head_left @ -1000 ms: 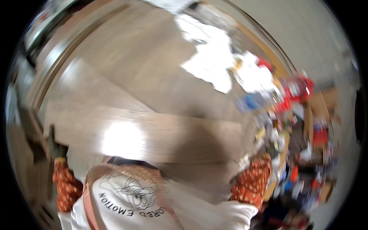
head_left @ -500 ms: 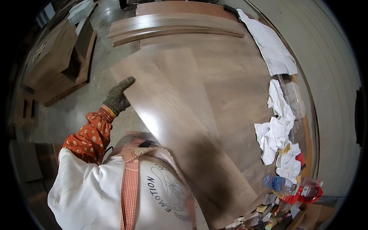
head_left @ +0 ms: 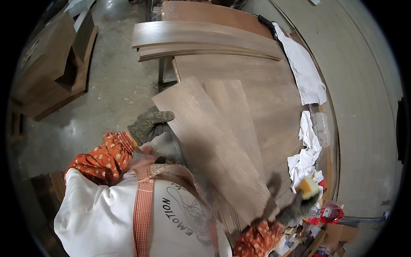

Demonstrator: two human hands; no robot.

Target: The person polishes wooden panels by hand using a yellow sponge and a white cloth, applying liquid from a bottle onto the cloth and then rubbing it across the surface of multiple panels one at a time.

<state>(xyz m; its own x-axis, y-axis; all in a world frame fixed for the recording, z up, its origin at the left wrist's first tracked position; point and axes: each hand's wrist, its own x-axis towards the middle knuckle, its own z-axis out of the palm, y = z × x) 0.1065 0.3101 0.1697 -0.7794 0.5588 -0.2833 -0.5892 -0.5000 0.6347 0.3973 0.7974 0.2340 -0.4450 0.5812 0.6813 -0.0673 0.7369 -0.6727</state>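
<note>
My left hand (head_left: 150, 124), in a dark knitted glove, grips the left edge of a brown wood-grain board (head_left: 214, 150), thumb on top and fingers under it. The board lies slantwise, overlapping a second wood-grain board (head_left: 239, 111), on a larger brown panel surface (head_left: 274, 111). At the lower right my right hand (head_left: 297, 209), also gloved and somewhat blurred, is closed on a yellow-and-white sponge (head_left: 308, 188). Its forearm in an orange floral sleeve crosses the board's near end. White rags (head_left: 306, 150) lie just beyond the sponge.
Stacked wood-grain boards (head_left: 201, 36) lie across the far end. A white cloth (head_left: 302, 64) hangs along the right edge, beside a black-handled tool (head_left: 267, 25). Red-wrapped bottles (head_left: 332, 212) and a cardboard box (head_left: 338, 235) stand lower right. A brown cabinet piece (head_left: 47, 64) sits on the left floor.
My right hand has come into view at the lower right, on the sponge. My left hand keeps its grip on the board. The whole view has shifted, and the board's far end appears lower.
</note>
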